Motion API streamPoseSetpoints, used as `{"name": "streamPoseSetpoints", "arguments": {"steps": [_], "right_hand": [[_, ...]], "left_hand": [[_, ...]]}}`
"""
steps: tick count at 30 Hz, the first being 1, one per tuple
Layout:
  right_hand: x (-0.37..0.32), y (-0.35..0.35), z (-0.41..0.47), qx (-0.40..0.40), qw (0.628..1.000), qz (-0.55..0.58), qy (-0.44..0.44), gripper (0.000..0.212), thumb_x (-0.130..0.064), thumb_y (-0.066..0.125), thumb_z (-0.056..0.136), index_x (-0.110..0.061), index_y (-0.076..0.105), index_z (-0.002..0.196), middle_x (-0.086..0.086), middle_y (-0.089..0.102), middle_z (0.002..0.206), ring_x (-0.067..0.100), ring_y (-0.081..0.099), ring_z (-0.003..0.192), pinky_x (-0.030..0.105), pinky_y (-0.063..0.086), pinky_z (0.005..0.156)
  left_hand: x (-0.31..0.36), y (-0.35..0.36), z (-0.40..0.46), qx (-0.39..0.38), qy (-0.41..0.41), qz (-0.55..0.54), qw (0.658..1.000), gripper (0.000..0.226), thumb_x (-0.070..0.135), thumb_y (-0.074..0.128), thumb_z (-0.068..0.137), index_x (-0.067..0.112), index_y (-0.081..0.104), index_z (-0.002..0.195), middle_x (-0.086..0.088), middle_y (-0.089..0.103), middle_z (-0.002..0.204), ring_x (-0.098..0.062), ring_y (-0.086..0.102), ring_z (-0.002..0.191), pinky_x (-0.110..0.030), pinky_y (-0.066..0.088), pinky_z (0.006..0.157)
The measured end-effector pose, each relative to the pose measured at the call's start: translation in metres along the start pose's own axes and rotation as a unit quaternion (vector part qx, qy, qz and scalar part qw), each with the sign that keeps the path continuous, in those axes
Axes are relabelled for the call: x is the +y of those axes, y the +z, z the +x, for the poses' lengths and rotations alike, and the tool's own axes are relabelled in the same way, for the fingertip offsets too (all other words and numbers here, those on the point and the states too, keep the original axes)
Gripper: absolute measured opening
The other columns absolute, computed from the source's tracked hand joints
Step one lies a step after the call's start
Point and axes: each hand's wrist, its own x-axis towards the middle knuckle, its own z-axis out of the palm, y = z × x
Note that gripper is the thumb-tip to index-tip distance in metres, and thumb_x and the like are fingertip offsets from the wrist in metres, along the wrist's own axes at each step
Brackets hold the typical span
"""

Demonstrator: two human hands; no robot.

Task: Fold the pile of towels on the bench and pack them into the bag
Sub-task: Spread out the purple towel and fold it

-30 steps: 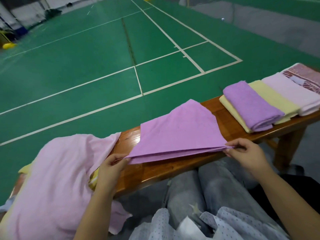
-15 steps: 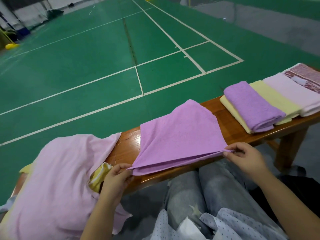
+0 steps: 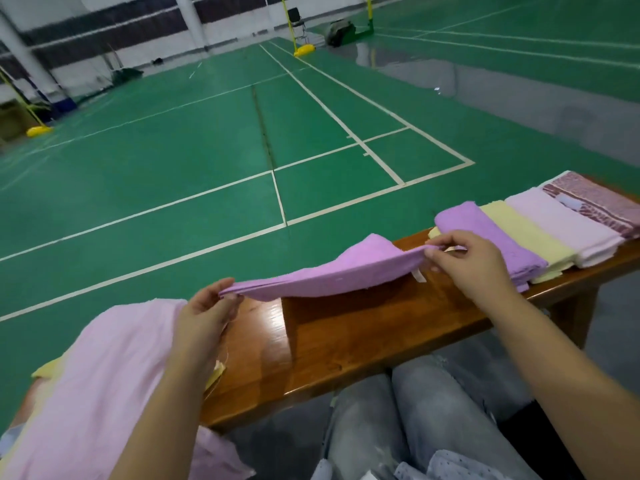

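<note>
Both hands, left hand (image 3: 204, 311) and right hand (image 3: 471, 261), raised, fingers pinched.

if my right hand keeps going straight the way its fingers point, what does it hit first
Probably the folded purple towel at the near end of the row. The right hand, pinching the lifted purple towel, already overlaps it in this view; depth is unclear, so contact is a guess.

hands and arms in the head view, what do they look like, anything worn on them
Both forearms are bare up to the frame edge: no sleeves, gloves, watch or rings show on the left hand or the right hand. Fingernails are short and unpainted. Grey jeans cover the lap below.
</note>
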Motion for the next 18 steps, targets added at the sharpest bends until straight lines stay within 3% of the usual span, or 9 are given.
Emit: {"name": "streamPoseSetpoints", "arguments": {"steps": [4,7,12,14,16,18], "right_hand": [[-0.046,-0.018,0.021,0.038,0.995,0.066,-0.072,0.008,-0.014,0.069,0.085,-0.02,0.068,0.09,-0.002,0.067,0.084,0.018,0.064,0.081,0.034,0.055,0.077],[-0.085,-0.035,0.034,0.067,0.983,0.091,-0.145,0.02,-0.011,0.069,0.084,-0.03,0.064,0.08,-0.01,0.064,0.077,0.004,0.062,0.07,0.028,0.054,0.071],[-0.134,-0.055,0.048,0.126,0.959,0.088,-0.237,0.013,-0.013,0.066,0.086,-0.025,0.064,0.089,-0.002,0.061,0.081,0.008,0.056,0.072,0.02,0.048,0.069],[-0.142,-0.057,0.051,0.138,0.958,0.07,-0.242,0.011,-0.014,0.066,0.086,-0.024,0.064,0.09,-0.002,0.06,0.081,0.007,0.052,0.069,0.016,0.044,0.064],[-0.143,-0.058,0.053,0.125,0.963,0.059,-0.231,0.009,-0.012,0.067,0.085,-0.019,0.067,0.09,-0.001,0.061,0.081,0.006,0.051,0.069,0.015,0.042,0.064],[-0.139,-0.059,0.053,0.102,0.967,0.066,-0.222,0.012,-0.009,0.067,0.085,-0.021,0.066,0.087,-0.002,0.062,0.081,0.007,0.053,0.072,0.014,0.044,0.068]], "left_hand": [[0.049,0.004,0.008,0.02,0.16,0.065,0.985,0.031,-0.002,0.067,0.085,0.018,0.064,0.109,-0.001,0.068,0.092,-0.005,0.062,0.079,-0.007,0.049,0.068],[0.085,0.001,0.016,0.076,0.267,0.136,0.951,0.028,0.003,0.067,0.086,0.022,0.065,0.106,-0.003,0.067,0.09,0.009,0.059,0.071,-0.004,0.046,0.07],[0.143,-0.007,0.016,0.154,0.396,0.166,0.89,0.016,0.007,0.064,0.087,0.016,0.069,0.1,0.009,0.063,0.077,0.015,0.054,0.064,-0.005,0.042,0.067],[0.159,-0.011,0.017,0.158,0.401,0.186,0.883,0.011,0.007,0.064,0.086,0.015,0.069,0.093,0.008,0.061,0.072,0.006,0.056,0.066,-0.012,0.042,0.065],[0.168,-0.015,0.02,0.131,0.368,0.205,0.898,0.013,0.006,0.068,0.084,0.018,0.067,0.079,0.01,0.061,0.064,-0.01,0.054,0.063,-0.024,0.04,0.061],[0.17,-0.019,0.018,0.073,0.322,0.17,0.928,0.025,0.003,0.069,0.083,0.023,0.061,0.071,0.016,0.059,0.052,-0.006,0.048,0.055,-0.025,0.036,0.058]]}}
